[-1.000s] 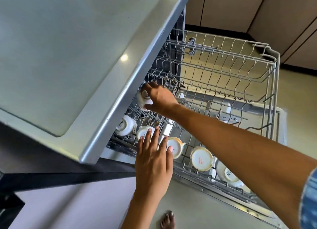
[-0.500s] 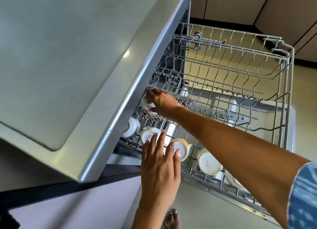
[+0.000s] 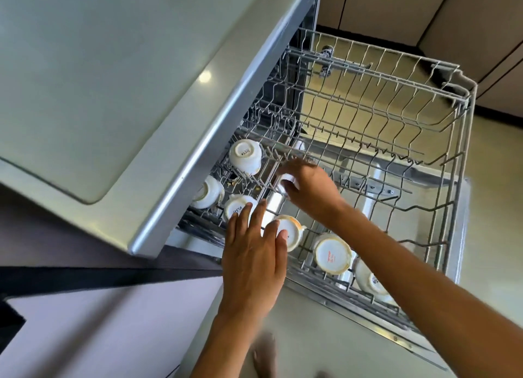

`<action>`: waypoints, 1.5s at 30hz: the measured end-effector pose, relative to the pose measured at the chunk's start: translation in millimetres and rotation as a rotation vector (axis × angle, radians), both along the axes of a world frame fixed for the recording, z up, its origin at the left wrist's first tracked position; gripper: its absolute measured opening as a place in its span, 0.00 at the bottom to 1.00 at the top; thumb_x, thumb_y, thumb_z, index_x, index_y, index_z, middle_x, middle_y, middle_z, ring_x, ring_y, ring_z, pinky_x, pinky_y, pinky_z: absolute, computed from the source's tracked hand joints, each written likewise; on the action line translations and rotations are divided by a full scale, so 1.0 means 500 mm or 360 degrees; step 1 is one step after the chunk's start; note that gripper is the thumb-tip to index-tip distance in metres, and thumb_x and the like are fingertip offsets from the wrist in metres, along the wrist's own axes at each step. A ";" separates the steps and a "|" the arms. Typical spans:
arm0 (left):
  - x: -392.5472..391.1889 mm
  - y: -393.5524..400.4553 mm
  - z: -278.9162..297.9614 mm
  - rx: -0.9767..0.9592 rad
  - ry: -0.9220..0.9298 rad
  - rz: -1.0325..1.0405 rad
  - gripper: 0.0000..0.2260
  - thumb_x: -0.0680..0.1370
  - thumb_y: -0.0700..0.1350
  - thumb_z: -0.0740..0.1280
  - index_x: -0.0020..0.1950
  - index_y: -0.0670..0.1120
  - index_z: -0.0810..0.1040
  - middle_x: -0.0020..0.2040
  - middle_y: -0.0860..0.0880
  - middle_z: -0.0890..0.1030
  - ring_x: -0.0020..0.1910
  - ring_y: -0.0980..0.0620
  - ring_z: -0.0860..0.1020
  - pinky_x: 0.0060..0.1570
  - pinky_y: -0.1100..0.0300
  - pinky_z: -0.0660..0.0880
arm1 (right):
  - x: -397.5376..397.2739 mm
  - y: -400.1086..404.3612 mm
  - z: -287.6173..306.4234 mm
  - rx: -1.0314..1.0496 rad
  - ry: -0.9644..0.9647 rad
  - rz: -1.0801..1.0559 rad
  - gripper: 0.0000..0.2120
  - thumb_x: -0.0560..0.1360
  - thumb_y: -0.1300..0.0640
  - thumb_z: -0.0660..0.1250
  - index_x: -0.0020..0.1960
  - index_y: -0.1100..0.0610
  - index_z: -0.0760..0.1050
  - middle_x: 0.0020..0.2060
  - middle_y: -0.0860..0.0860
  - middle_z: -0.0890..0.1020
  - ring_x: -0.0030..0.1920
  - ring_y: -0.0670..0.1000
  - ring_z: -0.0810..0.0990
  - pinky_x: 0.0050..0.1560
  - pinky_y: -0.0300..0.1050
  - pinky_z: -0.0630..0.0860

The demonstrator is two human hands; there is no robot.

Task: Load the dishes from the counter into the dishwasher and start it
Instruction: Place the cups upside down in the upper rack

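Note:
The pulled-out wire rack (image 3: 464,140) of the dishwasher holds several white cups, all upside down, along its near side. My left hand (image 3: 254,253) lies flat, its straight fingers touching the bases of two cups (image 3: 236,208) (image 3: 293,233). My right hand (image 3: 308,188) reaches in from the right with its fingers curled round a small white cup (image 3: 288,181) among the rack's tines. Behind it to the left, a cup (image 3: 244,157) stands free under the counter edge. Two more cups (image 3: 332,254) (image 3: 370,281) sit below my right forearm.
The grey countertop (image 3: 113,80) overhangs the rack's left end and partly hides another cup (image 3: 209,192). Most of the rack to the right is bare wire. Wooden cabinet fronts (image 3: 396,15) stand beyond. A bare foot (image 3: 264,355) is on the floor below.
My right hand let go of the cup at the back left, which now stands free, and moved right to another small cup. My left hand stayed on the front cups.

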State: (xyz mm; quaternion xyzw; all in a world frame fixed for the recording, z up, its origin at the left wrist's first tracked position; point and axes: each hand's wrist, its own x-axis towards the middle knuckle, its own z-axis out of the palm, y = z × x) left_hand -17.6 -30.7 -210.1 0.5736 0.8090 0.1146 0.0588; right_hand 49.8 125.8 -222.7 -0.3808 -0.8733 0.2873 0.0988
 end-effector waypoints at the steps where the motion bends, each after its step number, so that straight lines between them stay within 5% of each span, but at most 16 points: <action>1: 0.000 -0.001 0.002 0.0015 -0.0020 0.0009 0.22 0.80 0.51 0.48 0.56 0.47 0.81 0.66 0.46 0.75 0.67 0.45 0.69 0.68 0.46 0.62 | 0.030 -0.021 0.010 -0.0036 0.0075 -0.0103 0.10 0.77 0.61 0.62 0.57 0.55 0.78 0.56 0.54 0.81 0.50 0.52 0.81 0.54 0.48 0.77; 6: -0.001 -0.005 0.007 0.0069 -0.0154 -0.0018 0.21 0.79 0.51 0.50 0.56 0.46 0.80 0.66 0.47 0.74 0.66 0.46 0.69 0.66 0.49 0.61 | 0.170 -0.141 0.057 -0.0151 0.0283 -0.0471 0.08 0.75 0.62 0.66 0.49 0.53 0.81 0.45 0.45 0.84 0.46 0.47 0.82 0.47 0.40 0.76; 13: 0.059 -0.100 0.173 0.0378 -0.0514 -0.0122 0.14 0.78 0.42 0.57 0.62 0.45 0.75 0.62 0.49 0.75 0.62 0.52 0.71 0.62 0.54 0.70 | 0.227 -0.258 0.187 -0.0067 0.0445 -0.0357 0.07 0.73 0.63 0.69 0.47 0.53 0.81 0.42 0.42 0.84 0.41 0.43 0.82 0.43 0.45 0.79; 17: 0.093 -0.249 0.400 0.0566 -0.0457 -0.0012 0.16 0.80 0.46 0.57 0.67 0.47 0.71 0.63 0.51 0.74 0.62 0.55 0.72 0.61 0.62 0.67 | 0.235 -0.348 0.385 -0.0089 0.0574 -0.0196 0.06 0.73 0.60 0.69 0.48 0.52 0.81 0.41 0.43 0.84 0.41 0.42 0.82 0.42 0.47 0.79; 21: 0.076 -0.425 0.573 0.0595 -0.0275 0.0207 0.20 0.79 0.48 0.56 0.69 0.44 0.70 0.65 0.47 0.74 0.64 0.51 0.71 0.63 0.59 0.65 | 0.191 -0.443 0.542 -0.0014 0.0704 0.0090 0.05 0.73 0.56 0.67 0.48 0.50 0.81 0.40 0.43 0.84 0.39 0.42 0.82 0.41 0.40 0.76; 25: 0.044 -0.600 0.681 0.0775 -0.0106 0.0684 0.21 0.76 0.49 0.59 0.69 0.46 0.67 0.62 0.48 0.75 0.61 0.55 0.70 0.63 0.73 0.58 | 0.087 -0.525 0.654 -0.0035 0.0737 0.0514 0.04 0.72 0.53 0.67 0.45 0.47 0.80 0.38 0.43 0.84 0.38 0.44 0.82 0.40 0.40 0.77; 30: 0.009 -0.796 0.698 0.0984 -0.0001 0.1353 0.23 0.75 0.58 0.57 0.70 0.59 0.63 0.64 0.55 0.71 0.63 0.59 0.67 0.62 0.71 0.59 | -0.074 -0.603 0.746 -0.0014 0.0726 0.1069 0.11 0.71 0.57 0.72 0.41 0.39 0.78 0.38 0.33 0.81 0.37 0.38 0.81 0.39 0.36 0.78; 34: -0.039 -0.902 0.683 0.0970 0.0133 0.1629 0.23 0.75 0.58 0.58 0.69 0.55 0.65 0.62 0.53 0.74 0.62 0.58 0.69 0.61 0.70 0.60 | -0.210 -0.684 0.781 -0.0012 0.0764 0.1321 0.04 0.73 0.53 0.68 0.43 0.46 0.81 0.39 0.35 0.82 0.41 0.38 0.79 0.41 0.39 0.78; 36: -0.089 -0.949 0.678 0.0927 0.0206 0.1735 0.22 0.75 0.56 0.59 0.67 0.52 0.65 0.60 0.51 0.76 0.59 0.57 0.71 0.60 0.69 0.63 | -0.287 -0.741 0.790 0.0013 0.0826 0.1404 0.09 0.72 0.46 0.64 0.45 0.47 0.81 0.38 0.35 0.81 0.41 0.37 0.79 0.41 0.38 0.77; 40: -0.227 -1.036 0.662 0.0697 0.0349 0.1865 0.26 0.74 0.52 0.63 0.70 0.45 0.67 0.65 0.48 0.74 0.64 0.50 0.72 0.62 0.56 0.70 | -0.447 -0.860 0.778 -0.0042 0.0803 0.1533 0.04 0.72 0.56 0.70 0.46 0.49 0.81 0.38 0.35 0.81 0.42 0.37 0.79 0.40 0.34 0.76; 45: -0.451 -1.145 0.638 0.0334 0.0374 0.1899 0.29 0.70 0.44 0.73 0.69 0.39 0.70 0.67 0.42 0.72 0.66 0.43 0.72 0.65 0.51 0.67 | -0.601 -0.990 0.726 -0.0053 0.0785 0.1575 0.05 0.71 0.58 0.71 0.44 0.48 0.81 0.37 0.35 0.81 0.41 0.37 0.79 0.38 0.35 0.77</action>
